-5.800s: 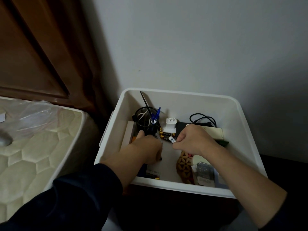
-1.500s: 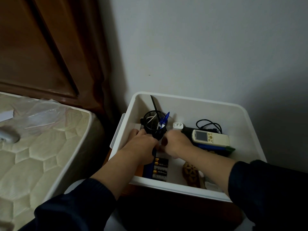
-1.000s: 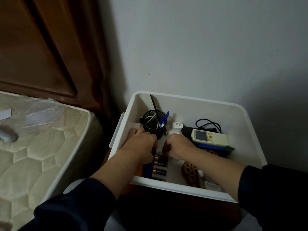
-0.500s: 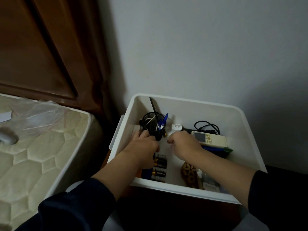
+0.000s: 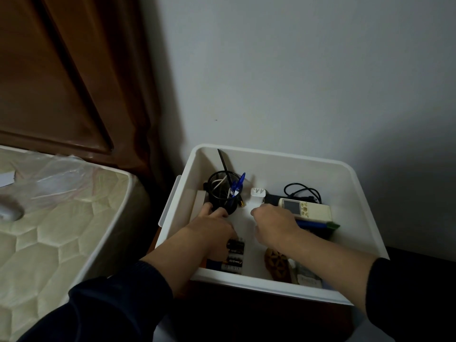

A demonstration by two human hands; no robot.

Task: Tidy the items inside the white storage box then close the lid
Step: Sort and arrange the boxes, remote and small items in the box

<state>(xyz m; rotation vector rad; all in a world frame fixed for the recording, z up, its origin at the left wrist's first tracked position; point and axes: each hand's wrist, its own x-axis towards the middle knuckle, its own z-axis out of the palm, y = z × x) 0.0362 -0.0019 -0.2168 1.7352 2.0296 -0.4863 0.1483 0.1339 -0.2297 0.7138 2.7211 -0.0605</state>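
The white storage box stands open, and no lid is in view. In its back left corner is a black mesh pen cup holding pens. My left hand has thumb and forefinger curled round the cup's foot, its other fingers bent down over a row of batteries. My right hand lies knuckles-up with its fingers curled under, just in front of a white charger plug. What those fingers hold is hidden. A cream remote lies beside that hand.
A black cable coils behind the remote. A carved wooden piece and small packets lie at the box's front right. A plastic-wrapped mattress is close on the left, with a wooden headboard and the wall behind.
My right hand has drawn away from the left one, moving right and back towards the charger plug. The left hand stays at the pen cup's foot.
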